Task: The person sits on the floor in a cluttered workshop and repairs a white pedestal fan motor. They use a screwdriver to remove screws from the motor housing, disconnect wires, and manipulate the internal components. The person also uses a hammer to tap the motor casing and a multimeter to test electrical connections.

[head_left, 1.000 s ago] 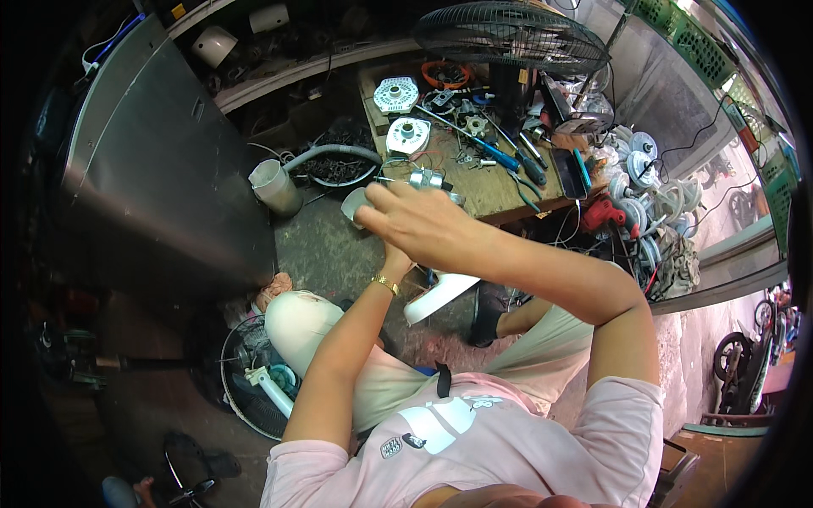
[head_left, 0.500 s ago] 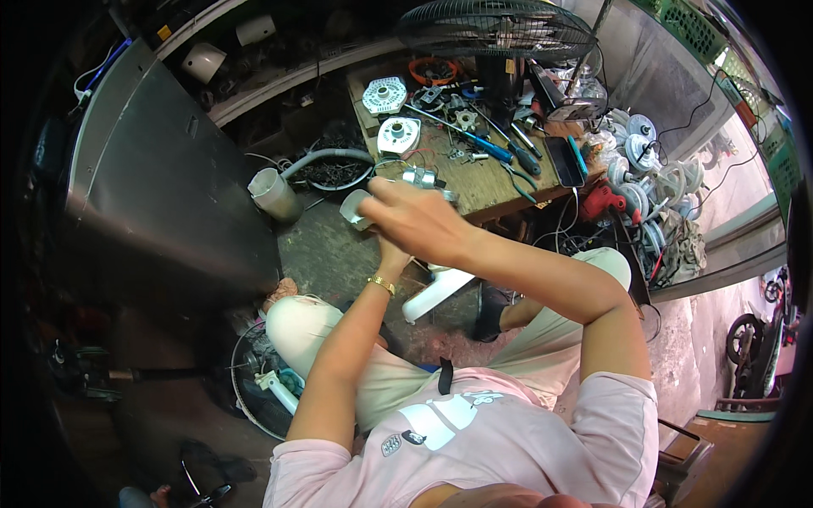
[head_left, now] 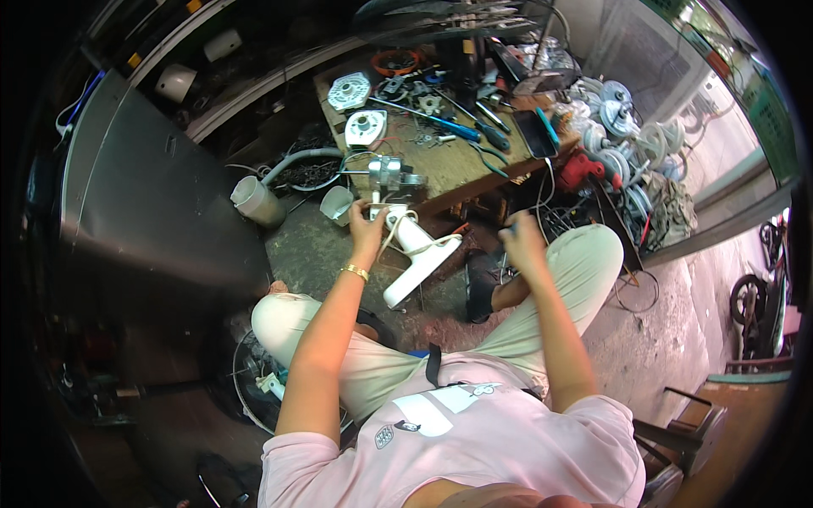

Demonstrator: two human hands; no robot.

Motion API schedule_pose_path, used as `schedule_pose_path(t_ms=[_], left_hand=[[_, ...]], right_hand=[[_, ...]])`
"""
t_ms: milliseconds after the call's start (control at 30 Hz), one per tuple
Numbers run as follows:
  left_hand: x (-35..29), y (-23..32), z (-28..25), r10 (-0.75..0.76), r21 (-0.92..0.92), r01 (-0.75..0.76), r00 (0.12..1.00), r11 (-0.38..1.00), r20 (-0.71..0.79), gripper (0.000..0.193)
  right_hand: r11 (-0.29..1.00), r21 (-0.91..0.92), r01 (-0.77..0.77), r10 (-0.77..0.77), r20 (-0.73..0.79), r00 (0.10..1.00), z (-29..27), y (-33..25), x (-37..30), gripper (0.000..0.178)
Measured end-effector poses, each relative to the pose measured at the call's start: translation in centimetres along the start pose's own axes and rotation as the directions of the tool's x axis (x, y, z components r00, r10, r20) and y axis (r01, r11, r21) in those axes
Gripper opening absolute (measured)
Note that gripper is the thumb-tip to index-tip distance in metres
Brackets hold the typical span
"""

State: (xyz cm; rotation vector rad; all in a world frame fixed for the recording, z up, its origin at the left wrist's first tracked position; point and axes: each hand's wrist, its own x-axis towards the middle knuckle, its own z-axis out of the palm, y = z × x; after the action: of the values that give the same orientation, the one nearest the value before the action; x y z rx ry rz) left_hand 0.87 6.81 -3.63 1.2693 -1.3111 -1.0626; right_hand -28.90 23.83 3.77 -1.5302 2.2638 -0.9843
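The left hand (head_left: 366, 230) is gripping the upper end of a white fan stand (head_left: 412, 269), fingers wrapping snugly around it! The stand is slanting below and right of those fingers, a pale cord (head_left: 421, 249) looping around it. Just beyond them, a silver motor (head_left: 386, 172) is sitting at the edge of the worktop (head_left: 450, 173). Well to their right, the right hand (head_left: 522, 243) is showing blurred, fingers curling; I cannot tell whether they're holding anything.

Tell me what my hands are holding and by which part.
Your left hand holds the white, cord-wrapped piece by its end nearest the table. Your right hand is blurred; whether it holds anything can't be told.
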Motion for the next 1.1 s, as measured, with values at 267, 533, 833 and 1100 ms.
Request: schedule_pose_path(t_ms=[267,533,833,1100], left_hand=[[0.1,4.4,-0.3,-0.171,0.058,0.166,0.982,0.984,0.086,0.054],[2.6,7.0,-6.4,-0.212,0.154,0.210,0.977,0.965,-0.005,0.054],[5.3,16.0,-10.7,-0.089,0.199,0.092,0.996,0.976,-0.025,0.054],[8.6,10.8,-15.2,-0.302,-0.017,0.303,0.942,0.953,-0.144,0.052]], right_hand=[[0.767,-0.100,-0.634,0.615,0.399,0.680,14.8,6.6,-2.4,0.043],[0.952,-0.268,0.145,0.080,0.681,0.728,6.6,-5.6,-4.2,0.037],[0.452,0.871,-0.192,-0.573,0.449,0.686,-13.2,1.4,-6.8,0.029],[0.790,-0.070,-0.609,0.603,-0.091,0.792,-6.8,28.9,-12.3,0.025]])
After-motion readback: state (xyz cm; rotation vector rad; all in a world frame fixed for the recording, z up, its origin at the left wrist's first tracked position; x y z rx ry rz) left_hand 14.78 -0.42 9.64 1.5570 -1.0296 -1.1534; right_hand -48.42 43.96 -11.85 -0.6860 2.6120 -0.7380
